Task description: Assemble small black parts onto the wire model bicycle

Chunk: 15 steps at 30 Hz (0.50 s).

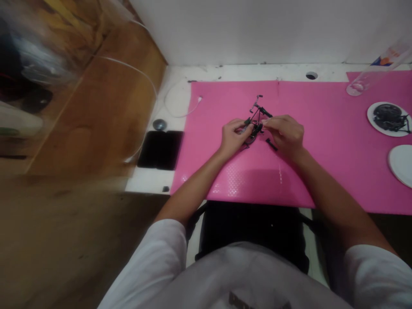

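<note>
A small black model bicycle [256,110] lies tilted over the pink mat, its handlebar pointing away from me. My left hand [232,138] is closed round its lower left part, with thumb and fingers on the frame. The fingertips of my right hand [287,132] are pinched against the right side of the frame; whatever small part they hold is hidden. Just below those fingers, a short black bar-shaped piece [271,144] rests on the mat. Another dark piece [265,112] shows above the right fingertips, beside the frame.
The pink mat [219,98] covers most of the white table. At right are a white plate [370,120] with black wheel-like parts, a second white plate [402,165] and a clear plastic cup [355,89]. At left lie a black flat object [160,149], a round dark knob [159,125] and a white cable [177,116].
</note>
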Available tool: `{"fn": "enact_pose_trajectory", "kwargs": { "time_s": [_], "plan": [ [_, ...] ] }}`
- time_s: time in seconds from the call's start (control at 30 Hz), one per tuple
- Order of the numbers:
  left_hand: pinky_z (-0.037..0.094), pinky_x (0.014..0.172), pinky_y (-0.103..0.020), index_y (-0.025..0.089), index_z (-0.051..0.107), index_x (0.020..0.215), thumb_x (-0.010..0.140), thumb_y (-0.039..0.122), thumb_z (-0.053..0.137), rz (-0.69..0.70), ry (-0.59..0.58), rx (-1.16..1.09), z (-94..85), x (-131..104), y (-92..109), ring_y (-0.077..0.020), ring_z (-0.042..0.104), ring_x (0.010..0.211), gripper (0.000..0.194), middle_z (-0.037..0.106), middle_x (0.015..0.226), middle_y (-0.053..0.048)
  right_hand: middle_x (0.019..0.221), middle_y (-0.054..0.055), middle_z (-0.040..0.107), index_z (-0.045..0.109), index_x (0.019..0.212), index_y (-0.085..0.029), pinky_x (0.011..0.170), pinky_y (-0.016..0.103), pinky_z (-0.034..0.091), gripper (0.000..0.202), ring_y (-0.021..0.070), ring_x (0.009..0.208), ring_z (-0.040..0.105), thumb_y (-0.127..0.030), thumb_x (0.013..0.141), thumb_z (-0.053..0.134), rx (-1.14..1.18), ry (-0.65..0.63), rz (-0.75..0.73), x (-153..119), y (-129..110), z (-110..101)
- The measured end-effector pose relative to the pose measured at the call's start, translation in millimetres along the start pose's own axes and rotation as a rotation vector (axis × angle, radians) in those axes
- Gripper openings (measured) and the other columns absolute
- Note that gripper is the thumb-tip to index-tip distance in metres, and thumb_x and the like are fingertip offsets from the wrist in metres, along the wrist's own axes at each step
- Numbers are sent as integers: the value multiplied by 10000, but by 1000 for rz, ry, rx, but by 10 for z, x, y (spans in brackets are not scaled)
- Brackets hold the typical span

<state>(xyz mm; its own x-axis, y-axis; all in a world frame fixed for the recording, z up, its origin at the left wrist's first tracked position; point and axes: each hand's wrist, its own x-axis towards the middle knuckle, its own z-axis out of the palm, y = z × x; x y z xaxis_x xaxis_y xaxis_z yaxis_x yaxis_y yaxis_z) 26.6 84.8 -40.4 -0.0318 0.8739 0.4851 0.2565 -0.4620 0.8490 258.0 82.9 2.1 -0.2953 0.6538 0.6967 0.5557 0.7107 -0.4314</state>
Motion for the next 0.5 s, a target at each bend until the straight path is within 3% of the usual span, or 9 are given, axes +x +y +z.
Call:
{"fn": "enact_pose_trajectory", "kwargs": {
  "time_s": [0.2,0.5],
  "plan": [
    [648,820,-346,258,930,1109,1090,541,824,30,-11,-35,-10,-8,1,-192,801,914,302,887,1015,-82,1105,58,914,889,1136,-349,1007,540,712,320,297,1081,860,-531,1209,636,23,-43,18,-10,50,25],
    [629,792,-332,240,940,1095,1074,485,854,55,12,-78,-5,-4,16,-188,798,896,260,882,991,-81,1040,52,915,893,1133,-326,949,485,711,309,269,1020,870,-487,1216,643,3,24,-65,1,27,21]
  ]
}}
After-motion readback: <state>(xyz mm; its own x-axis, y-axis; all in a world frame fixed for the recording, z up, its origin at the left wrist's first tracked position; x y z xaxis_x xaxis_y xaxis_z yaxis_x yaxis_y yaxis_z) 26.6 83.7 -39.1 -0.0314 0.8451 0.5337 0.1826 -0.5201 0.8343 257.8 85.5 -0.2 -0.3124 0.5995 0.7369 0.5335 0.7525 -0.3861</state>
